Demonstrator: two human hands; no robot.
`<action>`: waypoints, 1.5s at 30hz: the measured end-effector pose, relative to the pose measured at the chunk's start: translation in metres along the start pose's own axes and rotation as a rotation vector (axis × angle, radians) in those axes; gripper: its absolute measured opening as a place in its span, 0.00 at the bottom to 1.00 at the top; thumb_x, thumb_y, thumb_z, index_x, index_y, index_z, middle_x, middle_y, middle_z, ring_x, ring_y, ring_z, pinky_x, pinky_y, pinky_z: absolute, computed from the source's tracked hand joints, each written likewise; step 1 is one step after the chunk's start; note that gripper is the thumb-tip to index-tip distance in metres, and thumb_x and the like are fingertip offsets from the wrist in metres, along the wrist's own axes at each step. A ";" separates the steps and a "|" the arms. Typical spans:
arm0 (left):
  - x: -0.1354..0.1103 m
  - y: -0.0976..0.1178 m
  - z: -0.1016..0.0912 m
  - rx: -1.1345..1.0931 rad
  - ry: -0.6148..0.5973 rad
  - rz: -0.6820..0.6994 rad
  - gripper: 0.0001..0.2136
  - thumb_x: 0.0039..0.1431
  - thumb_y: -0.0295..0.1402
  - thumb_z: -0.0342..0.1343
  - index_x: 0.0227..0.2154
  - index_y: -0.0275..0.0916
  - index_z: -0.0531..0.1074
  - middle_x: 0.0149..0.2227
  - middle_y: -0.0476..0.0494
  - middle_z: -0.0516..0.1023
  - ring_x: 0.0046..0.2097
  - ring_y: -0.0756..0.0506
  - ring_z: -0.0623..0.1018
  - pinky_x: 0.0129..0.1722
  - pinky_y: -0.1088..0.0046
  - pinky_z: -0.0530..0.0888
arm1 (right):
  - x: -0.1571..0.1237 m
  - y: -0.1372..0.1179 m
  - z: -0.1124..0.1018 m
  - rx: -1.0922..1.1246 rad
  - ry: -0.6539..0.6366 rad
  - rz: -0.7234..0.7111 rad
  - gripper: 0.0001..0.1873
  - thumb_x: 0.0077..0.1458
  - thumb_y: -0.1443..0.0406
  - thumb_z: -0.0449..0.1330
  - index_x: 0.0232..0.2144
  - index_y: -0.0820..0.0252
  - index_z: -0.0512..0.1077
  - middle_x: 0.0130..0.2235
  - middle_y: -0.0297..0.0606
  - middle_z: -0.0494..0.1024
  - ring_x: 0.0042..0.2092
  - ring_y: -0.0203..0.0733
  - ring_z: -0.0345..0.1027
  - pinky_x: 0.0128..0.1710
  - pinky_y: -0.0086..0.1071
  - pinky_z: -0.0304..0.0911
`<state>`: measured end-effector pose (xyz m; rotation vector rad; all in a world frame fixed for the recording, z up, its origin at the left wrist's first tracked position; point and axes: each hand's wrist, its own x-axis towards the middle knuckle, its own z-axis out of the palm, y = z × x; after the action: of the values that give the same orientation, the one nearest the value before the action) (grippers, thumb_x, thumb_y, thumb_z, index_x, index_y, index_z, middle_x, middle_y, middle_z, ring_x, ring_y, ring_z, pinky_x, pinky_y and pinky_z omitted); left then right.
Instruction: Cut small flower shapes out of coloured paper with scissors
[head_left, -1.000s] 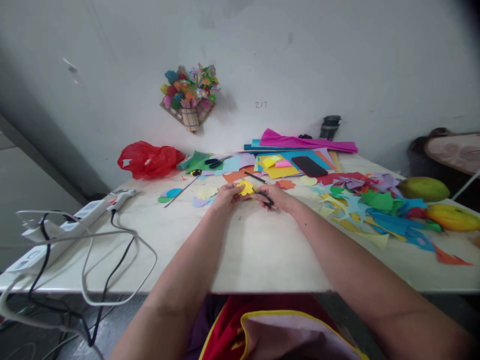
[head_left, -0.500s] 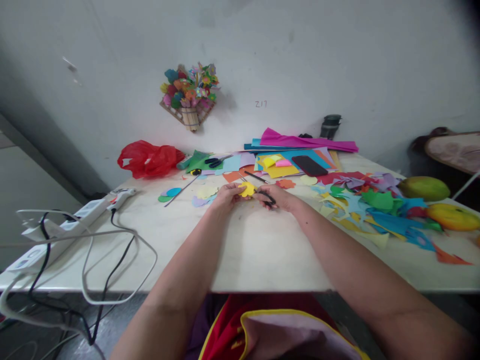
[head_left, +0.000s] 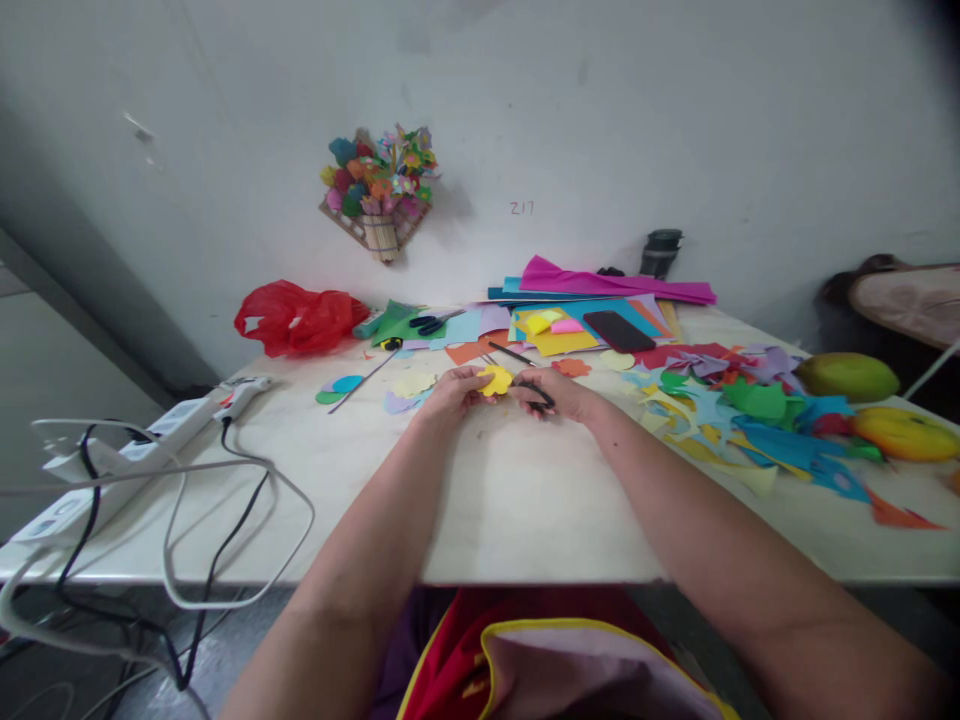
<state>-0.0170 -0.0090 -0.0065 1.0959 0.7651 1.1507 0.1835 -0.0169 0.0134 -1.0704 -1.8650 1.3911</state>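
Note:
My left hand (head_left: 456, 390) pinches a yellow paper flower (head_left: 496, 380) by its left side, just above the white table (head_left: 525, 500). Black-handled scissors (head_left: 538, 397) are in my right hand (head_left: 561, 392), its fingers wrapped round the loops. The blades point left toward the flower; most of their length is hidden behind it or too small to make out. A black pen-like stick (head_left: 512, 354) lies just beyond my hands. An orange paper flower (head_left: 571, 368) rests behind my right hand, and pale yellow paper pieces (head_left: 414, 383) lie left of my left hand.
Paper scraps (head_left: 757, 400) spread over the right side, beside two mangoes (head_left: 907, 433). Coloured sheets (head_left: 570, 340) and a phone (head_left: 619, 331) lie at the back. A red plastic bag (head_left: 300, 318) stands back left. Power strips (head_left: 120, 470) with loose cables cover the left edge.
The yellow flower has turned or shifted very slightly in my left hand, and the scissors have moved a touch. Everything else stays as it was.

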 end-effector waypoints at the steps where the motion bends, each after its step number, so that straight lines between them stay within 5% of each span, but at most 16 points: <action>1: 0.000 0.000 0.000 0.001 0.006 -0.003 0.09 0.44 0.29 0.69 0.28 0.30 0.77 0.26 0.40 0.80 0.23 0.49 0.76 0.27 0.73 0.75 | 0.000 0.000 0.000 -0.006 -0.003 -0.002 0.10 0.56 0.62 0.62 0.27 0.61 0.67 0.18 0.29 0.69 0.15 0.28 0.60 0.10 0.20 0.46; 15: -0.002 0.003 0.006 -0.023 0.121 0.002 0.12 0.40 0.29 0.70 0.24 0.34 0.70 0.25 0.43 0.78 0.27 0.46 0.77 0.29 0.70 0.74 | -0.003 -0.005 0.001 -0.005 -0.026 0.022 0.10 0.55 0.63 0.62 0.26 0.61 0.66 0.18 0.29 0.69 0.15 0.28 0.60 0.11 0.21 0.46; 45: -0.007 0.008 0.010 0.023 0.070 0.001 0.11 0.37 0.27 0.67 0.20 0.35 0.69 0.19 0.48 0.72 0.21 0.52 0.72 0.23 0.76 0.66 | -0.003 -0.002 -0.004 -0.034 -0.048 0.010 0.09 0.49 0.64 0.65 0.27 0.61 0.67 0.18 0.28 0.70 0.16 0.28 0.61 0.12 0.21 0.51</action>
<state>-0.0125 -0.0182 0.0038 1.0795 0.8341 1.1894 0.1873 -0.0177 0.0169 -1.0735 -1.9264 1.4069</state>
